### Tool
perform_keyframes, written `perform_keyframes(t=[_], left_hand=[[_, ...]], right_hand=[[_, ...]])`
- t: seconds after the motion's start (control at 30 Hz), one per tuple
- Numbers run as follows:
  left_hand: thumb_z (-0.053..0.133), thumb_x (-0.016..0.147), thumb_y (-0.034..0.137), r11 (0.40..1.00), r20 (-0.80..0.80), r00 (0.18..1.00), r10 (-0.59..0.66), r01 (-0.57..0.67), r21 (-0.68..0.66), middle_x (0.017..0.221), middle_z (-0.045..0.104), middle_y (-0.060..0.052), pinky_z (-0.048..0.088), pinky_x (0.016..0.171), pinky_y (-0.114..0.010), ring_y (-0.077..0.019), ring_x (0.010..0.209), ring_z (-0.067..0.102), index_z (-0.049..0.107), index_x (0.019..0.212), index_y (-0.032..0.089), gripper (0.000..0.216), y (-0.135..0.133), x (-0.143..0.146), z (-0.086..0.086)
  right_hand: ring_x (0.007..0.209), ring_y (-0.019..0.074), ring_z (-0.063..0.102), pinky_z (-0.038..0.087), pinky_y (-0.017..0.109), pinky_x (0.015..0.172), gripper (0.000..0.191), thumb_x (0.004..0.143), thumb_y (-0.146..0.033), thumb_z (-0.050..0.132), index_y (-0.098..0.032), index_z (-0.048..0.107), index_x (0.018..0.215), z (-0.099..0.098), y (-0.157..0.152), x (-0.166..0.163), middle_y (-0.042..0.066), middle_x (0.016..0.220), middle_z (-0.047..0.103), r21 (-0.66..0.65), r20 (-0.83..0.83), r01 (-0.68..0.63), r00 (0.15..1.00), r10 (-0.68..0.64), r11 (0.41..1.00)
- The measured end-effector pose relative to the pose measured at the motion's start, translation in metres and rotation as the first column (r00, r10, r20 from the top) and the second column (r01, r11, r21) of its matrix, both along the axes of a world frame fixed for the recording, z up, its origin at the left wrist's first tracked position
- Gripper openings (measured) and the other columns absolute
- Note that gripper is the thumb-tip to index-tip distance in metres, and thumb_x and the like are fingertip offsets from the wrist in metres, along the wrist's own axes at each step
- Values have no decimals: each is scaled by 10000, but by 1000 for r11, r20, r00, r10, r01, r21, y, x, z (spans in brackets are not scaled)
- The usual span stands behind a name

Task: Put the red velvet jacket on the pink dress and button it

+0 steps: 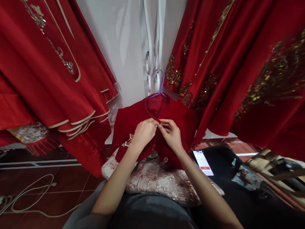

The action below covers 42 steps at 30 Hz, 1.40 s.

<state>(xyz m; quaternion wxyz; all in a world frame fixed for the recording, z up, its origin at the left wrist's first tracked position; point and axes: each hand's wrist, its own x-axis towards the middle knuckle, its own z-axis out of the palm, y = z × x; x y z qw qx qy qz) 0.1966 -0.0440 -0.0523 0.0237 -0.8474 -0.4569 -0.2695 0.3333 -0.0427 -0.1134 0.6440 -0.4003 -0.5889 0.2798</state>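
Red jacket (158, 142) on a purple hanger (162, 83) occupies the center of the head-camera frame, the left hand (144, 132) and right hand (171, 133) pinching its front edge at the neckline. Pale patterned fabric (159, 181) lies beneath; a lit phone (203, 163) rests lower right, red garments (74, 87) hang upper left.

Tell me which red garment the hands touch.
The jacket on the purple hanger: left hand and right hand meet at its neckline; the other garments hang untouched either side.
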Motion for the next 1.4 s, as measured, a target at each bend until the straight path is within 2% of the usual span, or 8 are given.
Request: perform_keyframes(t=[0.13, 0.3, 0.47, 0.6, 0.8, 1.0, 1.2, 1.4], left_hand=[[459, 887, 121, 999, 289, 957, 40, -28, -44, 982, 641, -70, 527, 788, -299, -178, 864, 652, 601, 990, 177, 185, -9, 9, -21], [446, 886, 111, 993, 663, 748, 44, 37, -108, 1064, 644, -82, 542, 836, -306, -164, 955, 646, 545, 1089, 191, 239, -19, 13, -51], [434, 899, 140, 973, 786, 615, 61, 139, -185, 1092, 650, -92, 555, 829, -299, -152, 943, 657, 546, 1107, 183, 240, -17, 10, -54], [444, 919, 219, 960, 829, 556, 66, 190, -204, 1142, 620, -105, 553, 817, -278, -149, 988, 644, 523, 1127, 180, 226, -19, 11, -53], [579, 862, 367, 956, 696, 707, 123, 103, -274, 1181, 603, -114, 550, 663, -264, -148, 824, 664, 442, 1199, 198, 401, -28, 10, -63], [569, 853, 433, 936, 470, 870, 151, 28, -351, 1014, 682, -116, 531, 793, -388, -248, 894, 674, 524, 1127, 175, 379, -34, 9, -78], [604, 838, 315, 904, 604, 792, -90, 320, -284, 1127, 664, -96, 506, 887, -340, -214, 1008, 642, 553, 1141, 183, 334, -44, 20, -69], [645, 797, 346, 899, 525, 849, 58, 184, -396, 800, 663, -30, 525, 706, -297, -184, 760, 646, 585, 914, 184, 209, -59, -6, -45]], right_hand=[[933, 143, 585, 545, 270, 750, 271, 813, -230, 563, -225, 444, 1056, -6, 1, -8, 44, 1041, 519, 13, -50, -15, 999, 16, 1000], [917, 146, 540, 518, 250, 670, 456, 750, -167, 563, -244, 342, 1141, -10, -10, -2, 57, 1106, 437, 27, 130, -131, 983, 126, 991], [1010, 197, 503, 512, 348, 839, 738, 652, -104, 623, -226, 301, 1305, 2, -18, 11, 111, 1245, 372, 121, 458, -202, 880, 126, 972], [1123, 230, 467, 480, 396, 946, 853, 657, -61, 596, -227, 237, 1413, 9, -21, 14, 134, 1319, 325, 117, 522, -213, 844, 122, 970], [874, 137, 562, 548, 333, 799, 744, 731, -64, 535, -256, 281, 1403, 9, -18, 23, 121, 1340, 360, 1, 453, -259, 861, 231, 966], [876, 128, 642, 575, 294, 747, 560, 764, -78, 475, -268, 434, 1289, 26, -24, 44, 69, 1311, 486, -160, 393, -346, 837, 381, 925], [879, 151, 677, 594, 318, 754, 411, 816, -168, 515, -248, 525, 1218, 39, -32, 49, 65, 1238, 574, -213, 338, -381, 835, 433, 900], [693, 122, 648, 560, 258, 604, 159, 873, -272, 535, -211, 564, 1017, 51, -46, 47, 43, 968, 634, -187, 426, -239, 854, 298, 953]])
